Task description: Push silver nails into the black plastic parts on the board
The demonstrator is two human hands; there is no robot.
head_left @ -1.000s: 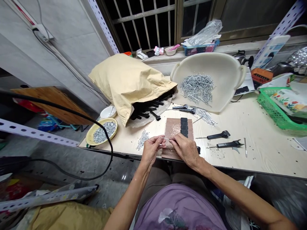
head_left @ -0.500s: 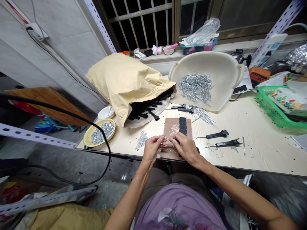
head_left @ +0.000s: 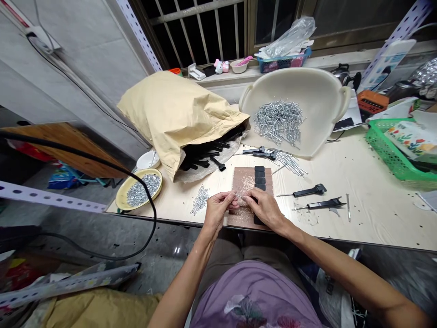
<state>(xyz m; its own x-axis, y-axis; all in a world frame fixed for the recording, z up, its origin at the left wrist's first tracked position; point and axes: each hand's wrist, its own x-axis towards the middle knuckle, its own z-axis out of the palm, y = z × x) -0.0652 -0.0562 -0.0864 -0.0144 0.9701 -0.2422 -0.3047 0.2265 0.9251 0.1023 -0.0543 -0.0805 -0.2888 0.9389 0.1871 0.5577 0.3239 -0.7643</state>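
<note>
Between my two hands, over a brown board [head_left: 243,176], runs a thin metal pin [head_left: 238,196]. My left hand [head_left: 217,208] pinches one end of it with thumb and fingertips. Fingers of my right hand [head_left: 265,210] are closed at its other end; whether they also hold a small piece is hidden. Several black rectangular pads [head_left: 260,175] form a column on the board, partly covered by my right hand. Left of the board lies a scatter of tiny metal parts [head_left: 200,199]. To the right rest two black handle-like pieces [head_left: 310,190] with thin metal shafts, beside a loose metal pin [head_left: 348,207].
A yellow bowl [head_left: 120,198] holds small metal parts at the left. Behind the board are a tan sack [head_left: 184,107] of black pieces, a white basin [head_left: 319,100] with metal pins, and loose long rods [head_left: 290,163]. A green basket [head_left: 385,157] stands right; a black cable [head_left: 155,214] hangs left.
My right hand has turned slightly, and a black piece that showed beside its palm is out of sight. The pin stays between both hands. The view has shifted a little.
</note>
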